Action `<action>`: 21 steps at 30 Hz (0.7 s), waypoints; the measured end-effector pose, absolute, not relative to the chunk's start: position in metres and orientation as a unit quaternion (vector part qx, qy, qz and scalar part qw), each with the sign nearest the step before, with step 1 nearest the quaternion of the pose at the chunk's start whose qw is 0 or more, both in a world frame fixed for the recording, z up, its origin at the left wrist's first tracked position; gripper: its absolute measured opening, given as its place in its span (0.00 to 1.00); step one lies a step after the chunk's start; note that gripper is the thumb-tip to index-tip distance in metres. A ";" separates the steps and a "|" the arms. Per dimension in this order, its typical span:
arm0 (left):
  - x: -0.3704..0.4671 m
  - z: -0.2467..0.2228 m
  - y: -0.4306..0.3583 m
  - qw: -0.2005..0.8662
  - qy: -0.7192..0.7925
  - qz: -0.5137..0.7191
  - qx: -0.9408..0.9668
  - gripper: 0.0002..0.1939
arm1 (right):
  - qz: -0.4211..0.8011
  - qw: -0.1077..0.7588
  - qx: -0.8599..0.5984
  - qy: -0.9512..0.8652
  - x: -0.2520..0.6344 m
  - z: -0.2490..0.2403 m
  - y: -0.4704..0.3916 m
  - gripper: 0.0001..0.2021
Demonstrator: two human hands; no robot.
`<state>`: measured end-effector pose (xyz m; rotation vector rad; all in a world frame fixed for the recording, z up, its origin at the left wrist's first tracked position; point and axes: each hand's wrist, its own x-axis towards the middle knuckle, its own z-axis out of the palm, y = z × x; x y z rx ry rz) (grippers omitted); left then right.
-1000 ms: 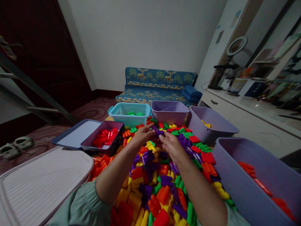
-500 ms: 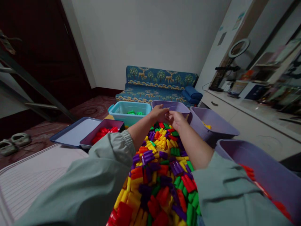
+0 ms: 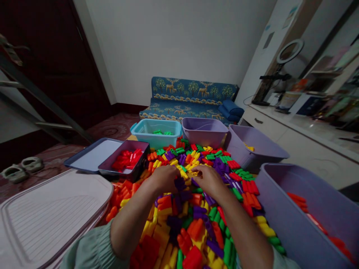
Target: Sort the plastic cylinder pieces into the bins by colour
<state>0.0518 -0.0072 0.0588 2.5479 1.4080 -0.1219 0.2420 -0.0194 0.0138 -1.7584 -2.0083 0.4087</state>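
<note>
A wide heap of red, yellow, green, orange and purple plastic pieces (image 3: 196, 213) spreads under both hands. My left hand (image 3: 167, 178) is lowered at the middle of the heap, beside purple pieces; its fingertips are hidden behind the hand. Just to its right, my right hand (image 3: 206, 178) reaches into the heap with fingers bent over yellow and purple pieces; whether it grips one is unclear. Behind the heap stand a light blue bin (image 3: 157, 140) with green pieces in it and a purple bin (image 3: 205, 137).
A dark box (image 3: 144, 157) with red pieces and a blue lid (image 3: 94, 155) lie at left, near a pale ribbed lid (image 3: 56, 209). Two more purple bins, one holding yellow (image 3: 254, 149) and one holding red (image 3: 314, 194), stand at right. A patterned sofa (image 3: 185, 108) is beyond.
Both hands have come back from the far purple bin, down into the middle of the heap, and moved apart from each other. The sleeves now cover less of the view.
</note>
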 end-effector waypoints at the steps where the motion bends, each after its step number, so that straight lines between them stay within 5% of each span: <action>1: 0.054 0.055 -0.008 0.110 0.486 -0.036 0.866 0.21 | 0.152 0.218 -0.635 -0.725 0.239 0.015 -0.024 0.15; 12: 0.052 0.025 0.019 0.150 0.552 0.166 0.803 0.12 | 0.095 0.223 -0.641 -0.728 0.247 -0.004 -0.020 0.17; 21: 0.059 0.000 0.019 0.099 0.419 0.113 0.896 0.28 | 0.104 0.169 -0.634 -0.747 0.244 -0.008 -0.023 0.30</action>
